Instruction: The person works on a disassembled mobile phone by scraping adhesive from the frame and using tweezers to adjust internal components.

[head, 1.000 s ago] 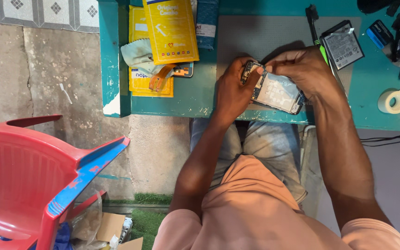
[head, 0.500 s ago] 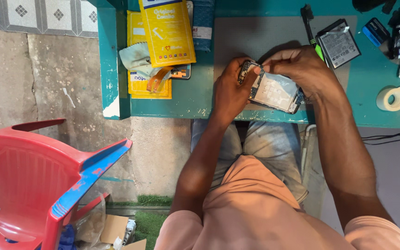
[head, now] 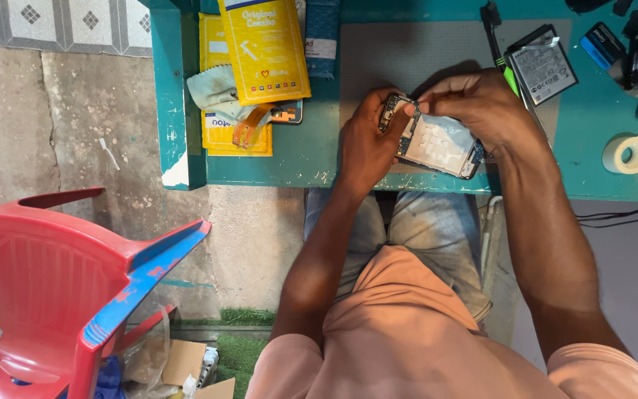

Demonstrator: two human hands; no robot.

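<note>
Presently the opened phone (head: 437, 144) (back cover off, pale inner plate and circuit board exposed) is held just above the grey work mat (head: 378, 66) at the near edge of the teal table (head: 289, 159). The left hand (head: 363, 144) is wrapped around the phone's camera end, thumb on the board. The right hand (head: 481, 107) arches over the top edge, fingertips pinched at a small part near that corner; whether they actually hold anything cannot be told.

Procedure, as judged from this view: keep the left hand's clasp steady so the frame does not twist, work the corner with light fingertip pressure only, and keep the unit low over the mat so loose parts land there.

Hidden or unclear: the pinched part is too small to identify, and the right palm covers the phone's far edge. A loose battery (head: 544, 70) lies on the mat beyond the right hand, with a green-handled tool (head: 507, 70) beside it. Yellow packets (head: 263, 52), a cloth (head: 212, 89) and an orange flex cable (head: 249, 125) lie to the left. A tape roll (head: 629, 153) sits to the right. Items at the right margin are cut off.
</note>
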